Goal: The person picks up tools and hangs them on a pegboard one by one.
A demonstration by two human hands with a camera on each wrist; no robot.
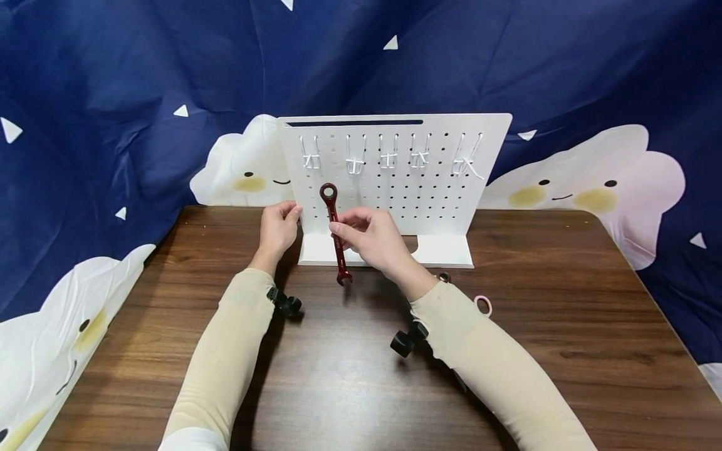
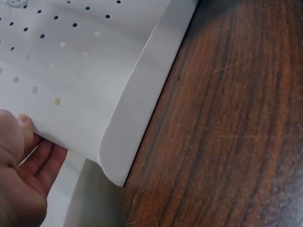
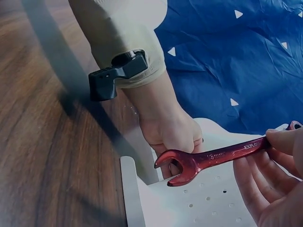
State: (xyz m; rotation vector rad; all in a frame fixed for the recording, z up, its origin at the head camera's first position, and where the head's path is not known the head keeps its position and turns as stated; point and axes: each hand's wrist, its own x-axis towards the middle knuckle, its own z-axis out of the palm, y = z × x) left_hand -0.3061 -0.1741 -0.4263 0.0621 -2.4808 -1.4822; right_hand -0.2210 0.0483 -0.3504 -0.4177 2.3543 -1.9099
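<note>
Cream sleeves (image 1: 502, 369), two, at near side; right hand (image 1: 375, 241) with thumb and fingers closed in a pinch about the mid-shaft of one red wrench (image 1: 340, 254), held before the white pegboard (image 1: 395, 181); left hand (image 1: 279, 227) gripping that board's left edge, some fingertips hidden behind it. Ring-ended item (image 1: 445, 274) and pink loop (image 1: 490, 307): partly covered by right arm, kind indeterminable. Wrench: ring end up, open end down, long axis near upright, top leaning left.

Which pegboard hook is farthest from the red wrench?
The rightmost hook in the head view; the four others sit left of it, nearer the red wrench.
</note>
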